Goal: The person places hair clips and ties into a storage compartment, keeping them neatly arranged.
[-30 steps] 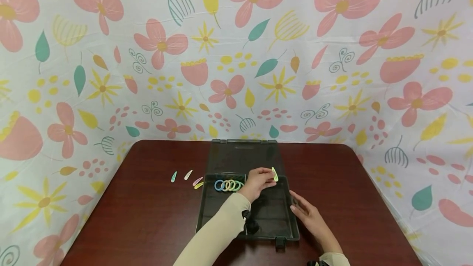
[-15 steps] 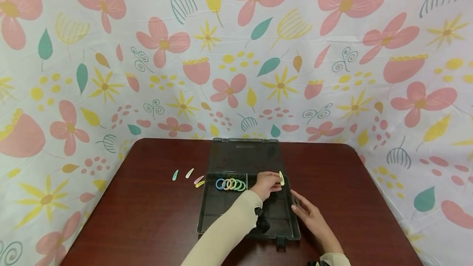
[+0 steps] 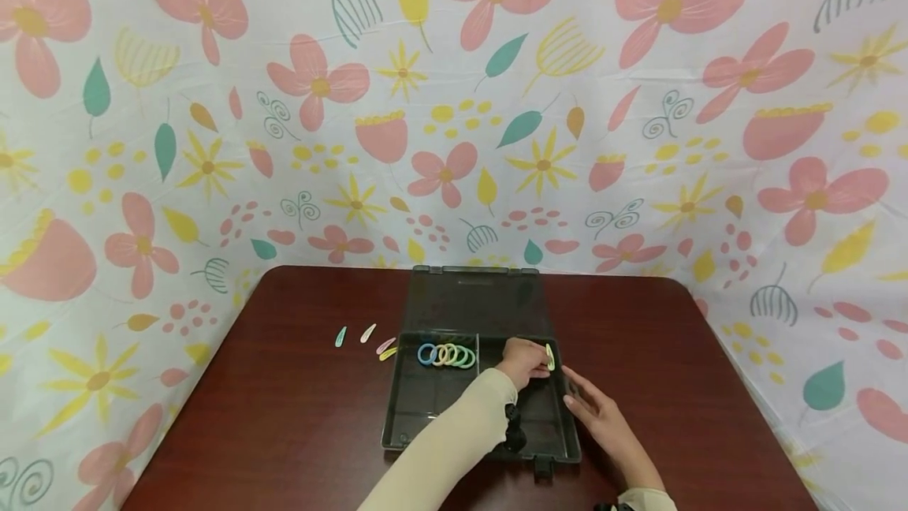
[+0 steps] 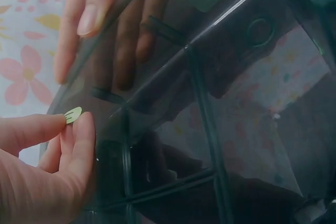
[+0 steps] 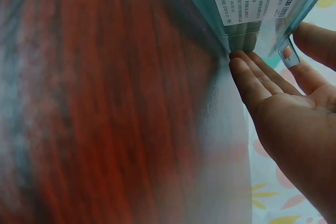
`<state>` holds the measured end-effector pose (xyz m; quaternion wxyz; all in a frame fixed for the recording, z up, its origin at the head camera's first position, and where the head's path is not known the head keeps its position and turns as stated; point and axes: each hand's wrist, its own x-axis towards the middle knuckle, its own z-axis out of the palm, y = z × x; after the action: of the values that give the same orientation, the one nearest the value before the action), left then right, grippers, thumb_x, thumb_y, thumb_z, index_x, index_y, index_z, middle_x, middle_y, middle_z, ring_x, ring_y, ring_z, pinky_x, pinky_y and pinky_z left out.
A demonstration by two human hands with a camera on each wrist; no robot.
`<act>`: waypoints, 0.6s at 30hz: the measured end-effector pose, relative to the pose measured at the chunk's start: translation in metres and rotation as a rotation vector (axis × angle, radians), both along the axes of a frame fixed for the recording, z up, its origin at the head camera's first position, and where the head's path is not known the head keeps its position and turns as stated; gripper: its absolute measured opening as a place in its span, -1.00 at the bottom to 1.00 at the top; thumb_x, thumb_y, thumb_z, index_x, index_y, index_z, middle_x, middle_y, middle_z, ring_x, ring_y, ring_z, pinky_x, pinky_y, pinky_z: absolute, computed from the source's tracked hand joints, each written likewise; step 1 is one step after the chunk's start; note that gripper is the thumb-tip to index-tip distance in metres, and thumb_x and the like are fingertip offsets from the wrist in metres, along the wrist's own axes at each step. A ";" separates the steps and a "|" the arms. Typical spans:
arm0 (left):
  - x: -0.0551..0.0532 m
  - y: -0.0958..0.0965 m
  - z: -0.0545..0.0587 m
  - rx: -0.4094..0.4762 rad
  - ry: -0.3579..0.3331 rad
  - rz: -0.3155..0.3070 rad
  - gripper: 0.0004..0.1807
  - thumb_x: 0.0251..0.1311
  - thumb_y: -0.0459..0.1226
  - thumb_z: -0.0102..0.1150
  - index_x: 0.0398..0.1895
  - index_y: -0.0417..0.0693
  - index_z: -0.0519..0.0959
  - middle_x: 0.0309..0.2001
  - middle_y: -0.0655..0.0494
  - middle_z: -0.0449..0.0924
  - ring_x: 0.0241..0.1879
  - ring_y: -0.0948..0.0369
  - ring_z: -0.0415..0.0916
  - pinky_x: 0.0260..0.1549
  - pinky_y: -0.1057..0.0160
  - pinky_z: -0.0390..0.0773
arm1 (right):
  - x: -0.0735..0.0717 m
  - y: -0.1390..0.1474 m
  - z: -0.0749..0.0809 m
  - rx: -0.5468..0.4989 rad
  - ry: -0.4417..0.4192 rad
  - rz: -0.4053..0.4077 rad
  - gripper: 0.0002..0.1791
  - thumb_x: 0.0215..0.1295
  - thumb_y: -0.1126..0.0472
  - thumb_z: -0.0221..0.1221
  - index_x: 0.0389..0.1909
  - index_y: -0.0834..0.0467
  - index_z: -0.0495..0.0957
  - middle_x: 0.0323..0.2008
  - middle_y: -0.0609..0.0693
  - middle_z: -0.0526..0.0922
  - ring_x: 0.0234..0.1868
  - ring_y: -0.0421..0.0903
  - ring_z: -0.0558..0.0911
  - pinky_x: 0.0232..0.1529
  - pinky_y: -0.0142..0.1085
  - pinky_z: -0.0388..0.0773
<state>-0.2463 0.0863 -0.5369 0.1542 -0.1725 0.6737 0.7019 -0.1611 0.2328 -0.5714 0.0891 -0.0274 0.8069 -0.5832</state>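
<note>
My left hand pinches a pale yellow-green snap hair clip between thumb and fingers, over the right compartment of a dark see-through plastic box. In the left wrist view the same clip sticks out past the fingertips. Outside the box's right wall, my right hand has its fingers extended. The right wrist view has those fingertips touching the box wall, below a white printed label. Overlapping hair ties in blue, yellow and green lie in the box's back left compartment.
Left of the box, a teal clip, a whitish clip, a pink clip and a yellow clip lie on the brown table. Behind the box its lid lies folded back. A flowered cloth surrounds the table.
My left hand has moved right and slightly toward me with the hair clip, closer to the box's right wall. The right hand stays beside the box. The head view has shifted slightly.
</note>
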 end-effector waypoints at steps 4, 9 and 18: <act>0.001 0.004 -0.001 -0.028 -0.019 0.006 -0.87 -0.01 -0.62 0.28 -0.36 -0.36 0.64 -0.45 -0.15 0.62 -0.41 0.00 0.66 -0.41 0.19 0.72 | 0.000 0.001 -0.001 -0.014 -0.003 0.002 -0.37 0.41 0.12 0.12 0.45 0.04 0.18 0.47 0.20 0.04 0.44 0.24 0.03 0.31 0.17 0.24; -0.001 0.007 -0.004 -0.056 -0.029 0.013 -0.86 -0.03 -0.65 0.27 -0.39 -0.37 0.64 -0.46 -0.14 0.62 -0.36 -0.04 0.67 -0.40 0.15 0.72 | 0.000 0.002 -0.003 -0.017 0.005 0.008 -0.37 0.40 0.16 0.12 0.45 0.05 0.19 0.46 0.20 0.04 0.44 0.24 0.04 0.31 0.13 0.26; -0.006 0.009 -0.013 -0.083 -0.026 0.026 -0.84 -0.07 -0.69 0.26 -0.44 -0.37 0.60 -0.52 -0.05 0.54 -0.47 0.04 0.64 -0.43 0.14 0.72 | 0.001 0.001 0.003 -0.022 0.015 0.019 -0.38 0.42 0.17 0.10 0.45 0.09 0.18 0.46 0.19 0.06 0.44 0.21 0.04 0.32 0.09 0.25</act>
<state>-0.2528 0.0957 -0.5503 0.1467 -0.1966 0.6980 0.6728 -0.1602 0.2342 -0.5684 0.0882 -0.0402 0.8008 -0.5910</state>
